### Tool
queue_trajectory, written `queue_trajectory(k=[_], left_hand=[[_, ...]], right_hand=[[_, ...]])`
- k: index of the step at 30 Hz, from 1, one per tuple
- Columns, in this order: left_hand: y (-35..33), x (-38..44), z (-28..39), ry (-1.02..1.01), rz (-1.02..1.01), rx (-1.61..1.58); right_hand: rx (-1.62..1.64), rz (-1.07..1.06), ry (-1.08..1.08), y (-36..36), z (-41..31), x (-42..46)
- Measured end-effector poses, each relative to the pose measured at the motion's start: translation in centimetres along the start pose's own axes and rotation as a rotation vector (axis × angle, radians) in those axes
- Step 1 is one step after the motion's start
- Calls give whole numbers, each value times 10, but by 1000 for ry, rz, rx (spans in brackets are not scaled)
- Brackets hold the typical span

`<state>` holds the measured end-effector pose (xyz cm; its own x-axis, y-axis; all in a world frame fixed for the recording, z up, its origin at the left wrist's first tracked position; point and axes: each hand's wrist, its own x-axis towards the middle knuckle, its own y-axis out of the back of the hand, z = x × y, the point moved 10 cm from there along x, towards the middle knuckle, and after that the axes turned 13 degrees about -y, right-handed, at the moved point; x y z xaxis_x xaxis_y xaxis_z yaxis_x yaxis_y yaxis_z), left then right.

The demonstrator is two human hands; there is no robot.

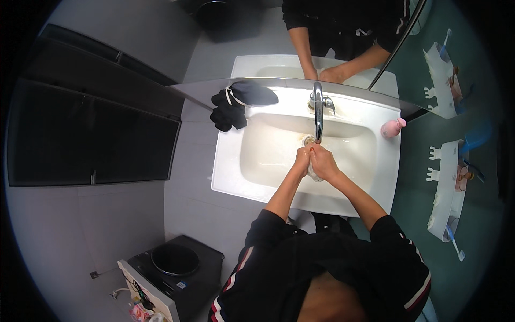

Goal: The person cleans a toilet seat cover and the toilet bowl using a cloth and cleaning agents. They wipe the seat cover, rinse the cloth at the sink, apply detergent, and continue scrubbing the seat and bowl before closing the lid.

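Note:
My left hand [302, 157] and my right hand [323, 159] are close together over the white washbasin [261, 147], just below the spout of the chrome faucet [318, 116]. A small orange-red spot shows between my fingertips; what it is cannot be made out. Something whitish and wet, perhaps a cloth or running water, shows below and between my hands. The drain [308, 139] lies just beyond my fingertips. Whether my fingers close on anything is hidden.
Dark bundled cloth [229, 114] lies on the basin's back left corner. A pink pump bottle [390, 128] stands at the right rim. A white wall rack [444, 189] holds toothbrushes at right. A mirror rises behind the faucet. A black washing machine [201, 257] stands lower left.

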<state>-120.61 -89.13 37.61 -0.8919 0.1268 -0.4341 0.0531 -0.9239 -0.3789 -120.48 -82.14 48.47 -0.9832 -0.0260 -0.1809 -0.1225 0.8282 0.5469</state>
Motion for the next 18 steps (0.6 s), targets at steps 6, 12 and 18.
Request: queue_trajectory(k=[6,12,18], left_hand=[[34,10,-19,54,4,337],[2,-2,107,11,-279,615],[33,11,63,-95,-287,573]], right_hand=[[68,2,-9,0,3,-10],[528,38,-340,37,119,-8],[953,-198,-508,16,154,-8]])
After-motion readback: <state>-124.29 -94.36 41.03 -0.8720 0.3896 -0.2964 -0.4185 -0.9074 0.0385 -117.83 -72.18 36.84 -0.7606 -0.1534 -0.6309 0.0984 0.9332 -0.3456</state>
